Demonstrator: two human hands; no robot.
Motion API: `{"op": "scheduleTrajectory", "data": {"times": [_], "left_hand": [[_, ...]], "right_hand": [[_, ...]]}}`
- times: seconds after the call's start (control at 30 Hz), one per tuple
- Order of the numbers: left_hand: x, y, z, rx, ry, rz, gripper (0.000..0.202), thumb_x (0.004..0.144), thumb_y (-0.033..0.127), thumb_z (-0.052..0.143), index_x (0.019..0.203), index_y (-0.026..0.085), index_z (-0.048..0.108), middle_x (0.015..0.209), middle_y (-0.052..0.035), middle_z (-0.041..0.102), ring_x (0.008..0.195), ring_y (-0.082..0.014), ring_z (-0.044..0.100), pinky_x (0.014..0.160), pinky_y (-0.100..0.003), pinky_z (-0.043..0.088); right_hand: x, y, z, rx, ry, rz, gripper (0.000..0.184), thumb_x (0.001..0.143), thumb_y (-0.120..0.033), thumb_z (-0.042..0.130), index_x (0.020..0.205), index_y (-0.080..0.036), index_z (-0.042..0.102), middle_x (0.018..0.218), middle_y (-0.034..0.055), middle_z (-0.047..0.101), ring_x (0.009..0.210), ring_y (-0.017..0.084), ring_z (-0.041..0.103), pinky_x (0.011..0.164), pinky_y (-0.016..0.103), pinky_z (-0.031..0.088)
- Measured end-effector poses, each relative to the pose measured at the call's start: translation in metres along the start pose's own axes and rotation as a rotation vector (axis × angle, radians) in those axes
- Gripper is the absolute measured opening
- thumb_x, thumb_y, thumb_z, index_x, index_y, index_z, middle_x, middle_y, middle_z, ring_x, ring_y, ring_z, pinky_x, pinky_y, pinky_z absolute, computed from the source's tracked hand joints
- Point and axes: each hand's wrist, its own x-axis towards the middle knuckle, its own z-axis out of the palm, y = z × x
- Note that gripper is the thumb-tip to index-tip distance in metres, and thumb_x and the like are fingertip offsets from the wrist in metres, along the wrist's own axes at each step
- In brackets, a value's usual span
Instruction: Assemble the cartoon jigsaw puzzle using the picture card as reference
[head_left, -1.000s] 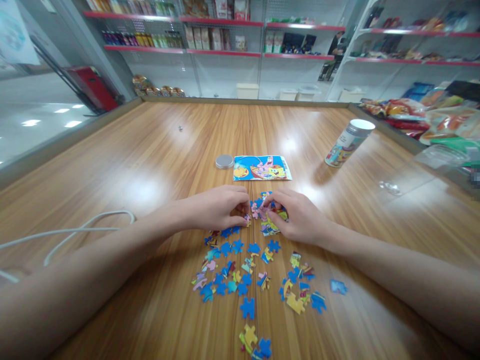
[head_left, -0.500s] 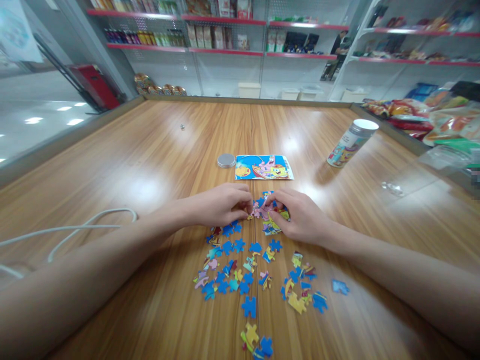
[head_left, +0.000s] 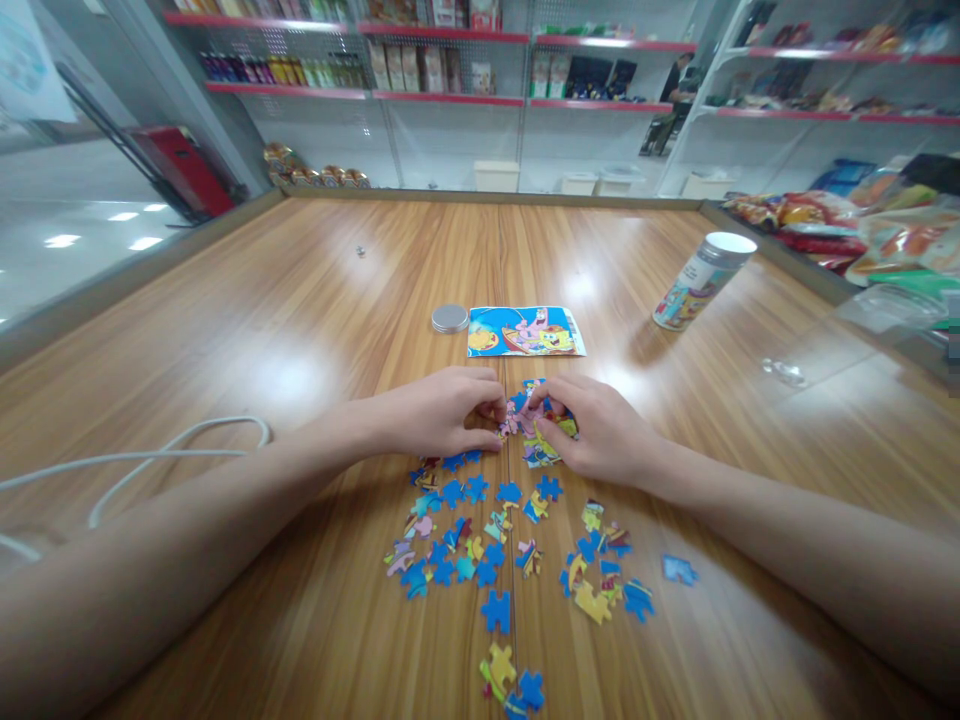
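Observation:
My left hand is closed with thumb and fingertips around a small pink puzzle piece, at the left edge of a partly joined patch of jigsaw. From the right, my right hand bends over that patch, its thumb and forefinger pressing on the pink and yellow pieces and hiding some of them. Loose blue, yellow and teal puzzle pieces lie nearer to me, with a further cluster to the right. Just beyond my hands lies the picture card with cartoon figures.
A round metal lid is left of the card. The printed cardboard tube stands to the right, near a clear plastic container. A white cable loops at left. Shelves of goods and a distant person are beyond the wooden table.
The view has shifted slightly. My left thumb and fingertips have moved a little around the pink piece; my right hand stays on the joined patch.

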Motion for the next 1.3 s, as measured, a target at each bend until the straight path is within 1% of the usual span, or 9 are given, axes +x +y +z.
{"op": "scheduleTrajectory", "data": {"times": [0.2, 0.3, 0.47, 0.6, 0.67, 0.87, 1.13, 1.23, 1.3], "left_hand": [[-0.0005, 0.0033, -0.0023, -0.026, -0.032, 0.05, 0.015, 0.088, 0.025, 0.068, 0.098, 0.015, 0.067, 0.094, -0.0038, 0.062, 0.086, -0.016, 0.059, 0.078, -0.028, 0.048], [0.0003, 0.0014, -0.0007, -0.014, -0.029, 0.057, 0.018, 0.088, 0.031, 0.071, 0.095, 0.015, 0.067, 0.093, -0.0036, 0.062, 0.085, -0.016, 0.059, 0.078, -0.028, 0.047], [0.0, -0.002, -0.0005, 0.003, -0.006, 0.082, 0.03, 0.085, 0.043, 0.075, 0.087, 0.014, 0.066, 0.087, -0.003, 0.059, 0.076, -0.0143, 0.055, 0.069, -0.027, 0.045], [-0.003, -0.004, -0.0035, -0.03, -0.037, 0.175, 0.015, 0.092, 0.025, 0.067, 0.105, 0.019, 0.07, 0.095, -0.004, 0.062, 0.087, -0.0151, 0.06, 0.08, -0.028, 0.049], [-0.0038, -0.0051, -0.0036, -0.047, -0.045, 0.195, 0.015, 0.093, 0.018, 0.063, 0.104, 0.021, 0.073, 0.097, -0.0042, 0.062, 0.09, -0.0147, 0.061, 0.084, -0.028, 0.049], [-0.0012, -0.0052, -0.0005, -0.101, -0.038, 0.171, 0.007, 0.092, 0.02, 0.066, 0.091, 0.017, 0.072, 0.091, -0.0043, 0.066, 0.085, -0.0147, 0.063, 0.079, -0.026, 0.051], [-0.0006, -0.0018, 0.0024, -0.13, -0.061, 0.116, 0.007, 0.089, 0.022, 0.07, 0.089, 0.015, 0.07, 0.09, -0.0039, 0.066, 0.08, -0.0139, 0.063, 0.075, -0.026, 0.052], [-0.0013, -0.0017, 0.0008, -0.148, -0.074, 0.148, 0.005, 0.09, 0.02, 0.067, 0.089, 0.016, 0.071, 0.092, -0.0043, 0.066, 0.082, -0.0142, 0.063, 0.077, -0.027, 0.053], [-0.0019, -0.0016, -0.0021, -0.151, -0.073, 0.187, 0.012, 0.092, 0.014, 0.06, 0.091, 0.018, 0.072, 0.095, -0.0051, 0.066, 0.087, -0.0146, 0.063, 0.081, -0.028, 0.052]], "right_hand": [[0.0, -0.0002, 0.0, 0.004, -0.001, -0.004, 0.014, 0.092, -0.023, 0.057, 0.103, -0.019, 0.065, 0.087, 0.0049, 0.063, 0.081, 0.019, 0.058, 0.072, 0.03, 0.042], [0.0002, -0.0006, 0.0, 0.0, 0.005, -0.004, 0.014, 0.091, -0.023, 0.058, 0.102, -0.019, 0.064, 0.086, 0.0044, 0.063, 0.081, 0.019, 0.058, 0.071, 0.03, 0.042], [0.0002, -0.0006, 0.0002, -0.007, 0.013, -0.007, 0.012, 0.092, -0.022, 0.058, 0.101, -0.019, 0.064, 0.085, 0.0043, 0.062, 0.08, 0.018, 0.057, 0.071, 0.03, 0.041], [0.0, -0.0007, -0.0004, -0.004, 0.003, -0.004, 0.012, 0.09, -0.021, 0.059, 0.101, -0.02, 0.064, 0.086, 0.0043, 0.063, 0.081, 0.019, 0.057, 0.072, 0.03, 0.042], [-0.0001, -0.001, -0.0006, -0.003, 0.003, -0.004, 0.012, 0.09, -0.021, 0.059, 0.101, -0.02, 0.064, 0.087, 0.0044, 0.063, 0.082, 0.019, 0.058, 0.072, 0.03, 0.042], [0.0, -0.0016, 0.0001, 0.0, 0.016, -0.009, 0.012, 0.091, -0.022, 0.059, 0.102, -0.02, 0.064, 0.087, 0.0045, 0.064, 0.081, 0.019, 0.057, 0.072, 0.03, 0.042], [0.0007, -0.0016, 0.0003, -0.013, 0.01, -0.005, 0.01, 0.092, -0.023, 0.058, 0.1, -0.019, 0.064, 0.086, 0.0044, 0.062, 0.079, 0.018, 0.056, 0.072, 0.031, 0.042], [0.0008, -0.0016, 0.0007, -0.004, 0.012, -0.007, 0.01, 0.093, -0.024, 0.058, 0.101, -0.02, 0.064, 0.087, 0.0048, 0.063, 0.081, 0.019, 0.057, 0.074, 0.031, 0.042], [0.0007, -0.0015, 0.0007, 0.0, 0.011, -0.008, 0.01, 0.093, -0.024, 0.058, 0.1, -0.02, 0.063, 0.088, 0.0048, 0.064, 0.081, 0.019, 0.057, 0.074, 0.031, 0.043]]}}
